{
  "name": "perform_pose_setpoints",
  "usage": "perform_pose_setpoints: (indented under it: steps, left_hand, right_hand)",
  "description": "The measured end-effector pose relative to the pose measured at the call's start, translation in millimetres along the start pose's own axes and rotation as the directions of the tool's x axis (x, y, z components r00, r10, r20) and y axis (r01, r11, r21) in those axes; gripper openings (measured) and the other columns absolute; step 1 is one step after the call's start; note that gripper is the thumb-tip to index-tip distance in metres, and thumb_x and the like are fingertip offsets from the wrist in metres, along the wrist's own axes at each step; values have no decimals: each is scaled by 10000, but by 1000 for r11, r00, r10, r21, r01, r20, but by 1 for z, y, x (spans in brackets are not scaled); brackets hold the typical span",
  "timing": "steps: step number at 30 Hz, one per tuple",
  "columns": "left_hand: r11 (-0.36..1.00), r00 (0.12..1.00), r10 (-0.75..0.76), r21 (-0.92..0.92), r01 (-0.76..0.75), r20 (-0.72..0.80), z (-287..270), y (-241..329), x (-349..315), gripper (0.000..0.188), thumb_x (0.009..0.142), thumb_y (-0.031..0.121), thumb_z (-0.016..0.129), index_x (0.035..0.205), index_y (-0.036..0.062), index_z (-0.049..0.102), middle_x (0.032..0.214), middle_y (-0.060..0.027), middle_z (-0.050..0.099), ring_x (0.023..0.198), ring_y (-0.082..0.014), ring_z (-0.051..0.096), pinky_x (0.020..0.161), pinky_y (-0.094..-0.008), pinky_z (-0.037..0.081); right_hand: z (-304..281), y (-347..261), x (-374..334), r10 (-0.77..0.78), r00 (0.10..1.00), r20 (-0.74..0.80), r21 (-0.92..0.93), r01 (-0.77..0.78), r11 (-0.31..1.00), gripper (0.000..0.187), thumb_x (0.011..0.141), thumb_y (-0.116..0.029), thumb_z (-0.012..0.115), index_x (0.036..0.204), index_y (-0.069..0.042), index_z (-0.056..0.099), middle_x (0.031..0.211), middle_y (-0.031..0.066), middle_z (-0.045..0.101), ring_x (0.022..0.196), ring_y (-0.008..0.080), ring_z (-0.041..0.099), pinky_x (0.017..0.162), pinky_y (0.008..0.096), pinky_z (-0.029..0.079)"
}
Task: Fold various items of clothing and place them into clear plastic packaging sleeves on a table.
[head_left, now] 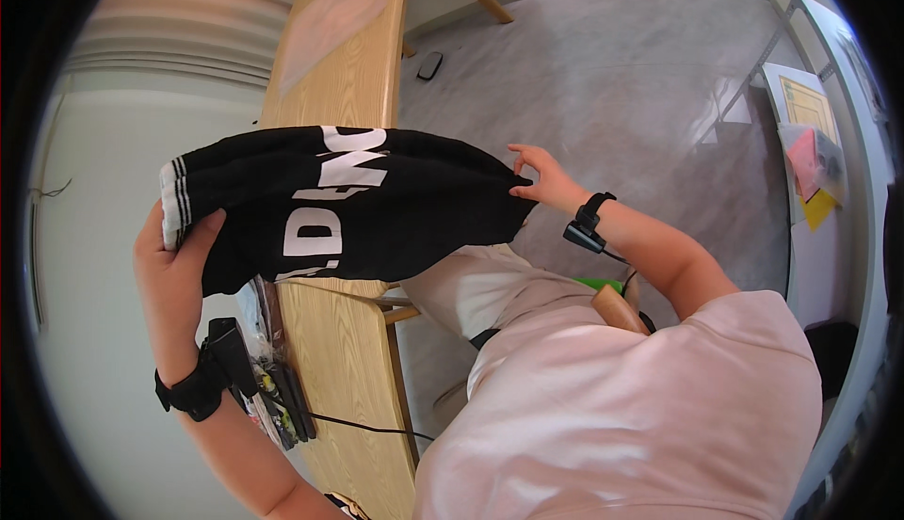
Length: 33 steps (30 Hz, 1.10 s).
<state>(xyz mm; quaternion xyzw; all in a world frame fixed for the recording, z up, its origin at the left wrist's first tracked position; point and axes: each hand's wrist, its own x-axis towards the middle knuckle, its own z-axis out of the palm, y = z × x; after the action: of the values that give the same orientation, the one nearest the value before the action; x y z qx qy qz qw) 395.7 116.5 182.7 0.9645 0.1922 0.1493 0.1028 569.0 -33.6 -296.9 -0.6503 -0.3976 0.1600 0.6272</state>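
Note:
A black knit garment (414, 195) with big white letters hangs stretched sideways between my two hands, above the wooden table. Its left end has a white ribbed edge with dark stripes. My left hand (179, 238) grips that edge, thumb in front and most fingers hidden behind the cloth. At the other end, my right hand (549, 181) pinches the narrow right tip between thumb and fingers. Black devices are strapped to both wrists, the left wrist device (212, 369) and the right wrist device (589, 224). The garment hides part of the tabletop.
The wooden table (353, 346) runs lengthwise left of my body, bearing a translucent sheet (334, 21) at its far end and a pile of packaged items (278, 402) nearer. A thin black cable (367, 426) crosses it. A small dark object (429, 65) lies on the grey floor. Shelving (796, 144) stands right.

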Motion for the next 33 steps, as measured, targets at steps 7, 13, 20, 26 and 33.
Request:
perform_pose_setpoints:
  steps: [7, 13, 20, 26, 33]
  left_hand:
    - [998, 999, -47, 37, 47, -9, -13, 3, -14, 189, 806, 12, 616, 994, 4, 618, 824, 4, 627, 742, -78, 540, 693, -226, 438]
    - [992, 998, -27, 124, 34, -59, -24, -4, -18, 178, 820, 84, 636, 974, -1, 612, 801, -7, 618, 741, -90, 531, 695, -244, 434]
    - [982, 986, -131, 122, 143, -101, -30, -12, -18, 236, 845, 178, 642, 984, -10, 607, 812, -11, 619, 752, -90, 531, 709, -243, 430]
    - [982, 967, -154, 78, 172, -203, -56, -28, -36, 245, 851, 179, 641, 1000, -13, 612, 849, 0, 626, 774, -92, 544, 723, -245, 435]
    - [877, 793, -462, -74, 474, -398, -114, -67, -152, 327, 879, 284, 624, 1008, -15, 598, 881, 2, 608, 780, -83, 528, 714, -235, 423]
  right_hand:
    - [18, -23, -5, -104, 981, 164, -106, 123, 987, 248, 709, -155, 757, 918, -77, 648, 1403, 119, 396, 1262, 342, 369, 1028, 415, 343]
    - [18, -30, -2, 100, 972, 215, 124, -128, 984, 281, 753, -185, 718, 941, 0, 621, 1052, 180, 618, 995, 310, 574, 855, 344, 453]
    - [6, -51, -11, 210, 976, 66, 70, -214, 974, 221, 844, -179, 608, 979, -10, 563, 876, 188, 624, 801, 341, 599, 723, 373, 474]
    - [10, -50, -9, 144, 986, -88, -97, -152, 984, 217, 843, -174, 602, 986, -17, 558, 889, 172, 633, 814, 348, 612, 692, 392, 480]
    - [7, -77, 22, 79, 995, -53, -59, -82, 995, 140, 865, -135, 604, 894, 2, 599, 790, 124, 614, 709, 224, 581, 666, 315, 471]
